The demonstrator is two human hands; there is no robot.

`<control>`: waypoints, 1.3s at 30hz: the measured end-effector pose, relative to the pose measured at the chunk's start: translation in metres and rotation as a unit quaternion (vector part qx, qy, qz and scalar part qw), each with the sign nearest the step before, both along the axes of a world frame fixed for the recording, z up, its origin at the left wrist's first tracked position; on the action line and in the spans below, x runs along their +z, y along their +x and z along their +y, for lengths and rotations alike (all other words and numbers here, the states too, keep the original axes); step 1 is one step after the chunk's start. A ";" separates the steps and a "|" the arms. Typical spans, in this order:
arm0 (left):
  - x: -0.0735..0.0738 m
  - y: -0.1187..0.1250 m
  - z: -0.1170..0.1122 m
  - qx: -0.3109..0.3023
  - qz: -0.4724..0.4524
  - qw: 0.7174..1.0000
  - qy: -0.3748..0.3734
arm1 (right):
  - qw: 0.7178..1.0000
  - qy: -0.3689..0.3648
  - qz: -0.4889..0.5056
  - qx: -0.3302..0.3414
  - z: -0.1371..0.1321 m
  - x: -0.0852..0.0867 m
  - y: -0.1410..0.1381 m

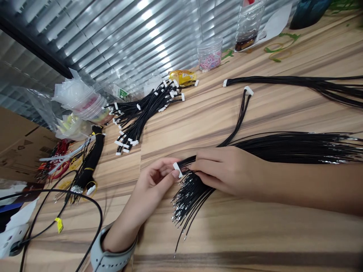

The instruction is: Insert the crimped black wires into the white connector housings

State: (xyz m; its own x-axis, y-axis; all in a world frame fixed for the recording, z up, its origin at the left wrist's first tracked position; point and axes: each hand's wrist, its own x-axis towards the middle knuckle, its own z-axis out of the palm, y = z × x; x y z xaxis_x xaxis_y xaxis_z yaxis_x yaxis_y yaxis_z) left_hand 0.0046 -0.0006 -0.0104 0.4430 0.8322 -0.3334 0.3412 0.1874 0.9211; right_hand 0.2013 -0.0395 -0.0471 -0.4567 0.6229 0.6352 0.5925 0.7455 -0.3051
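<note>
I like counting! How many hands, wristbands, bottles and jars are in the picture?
Hands: 2 (left hand, right hand)
Wristbands: 1 (grey wristband)
Bottles: 1 (clear plastic bottle)
Jars: 1 (clear jar of pink bands)
Total: 5

The black wires (295,148) had smooth, glossy plastic insulation, and their ends carried bright metal crimp terminals (179,216). On the wires sat a matt white plastic connector (177,169). Beneath the wires, the table (232,113) had a smooth, satin wood-grain surface. Beyond the wires stood a clear plastic jar (210,54) and a glossy clear bottle (246,22), before a shiny silver slatted blind (121,41). Left of the wires lay rough, matt brown cardboard (19,147).
</note>
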 end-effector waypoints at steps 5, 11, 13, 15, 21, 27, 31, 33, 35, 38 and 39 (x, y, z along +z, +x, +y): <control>0.001 -0.002 0.001 0.008 -0.030 1.000 -0.001 | 0.995 0.055 -0.027 -0.079 -0.005 0.008 -0.001; 0.002 -0.001 -0.002 0.004 -0.008 1.000 0.012 | 0.993 0.078 -0.068 -0.059 -0.009 0.002 -0.006; 0.003 0.000 -0.003 -0.002 -0.002 1.000 0.020 | 0.994 0.075 -0.067 -0.046 -0.009 -0.001 -0.006; 0.003 0.000 -0.004 -0.009 0.006 1.000 0.025 | 0.996 0.062 -0.052 -0.034 -0.008 -0.002 -0.006; 0.002 0.001 -0.007 -0.024 0.018 0.999 0.030 | 1.000 -0.011 0.012 -0.024 -0.009 -0.005 -0.005; 0.003 0.001 -0.008 -0.033 0.021 0.999 0.038 | 1.000 0.005 0.004 -0.011 -0.008 -0.005 -0.005; 0.003 0.001 -0.008 -0.033 0.021 0.998 0.039 | 1.000 0.014 0.001 0.000 -0.008 -0.003 -0.004; 0.003 0.002 -0.008 -0.036 0.023 0.998 0.039 | 1.000 0.017 0.004 0.007 -0.008 -0.004 -0.004; 0.003 0.002 -0.008 -0.038 0.026 0.998 0.036 | 1.000 0.013 0.008 0.012 -0.008 -0.004 -0.004; 0.001 0.002 -0.008 -0.041 0.027 0.998 0.035 | 1.000 -0.001 0.019 0.015 -0.008 -0.005 -0.004; 0.001 0.001 -0.008 -0.042 0.028 0.998 0.034 | 1.000 -0.006 0.023 0.017 -0.007 -0.005 -0.004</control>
State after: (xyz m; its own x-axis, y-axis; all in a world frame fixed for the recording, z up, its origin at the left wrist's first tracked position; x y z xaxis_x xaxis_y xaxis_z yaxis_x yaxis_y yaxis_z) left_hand 0.0057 -0.0088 -0.0095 0.4942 0.8146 -0.3037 0.4036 0.0944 0.9100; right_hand 0.1970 -0.0469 -0.0517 -0.4485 0.6149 0.6486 0.5519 0.7614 -0.3402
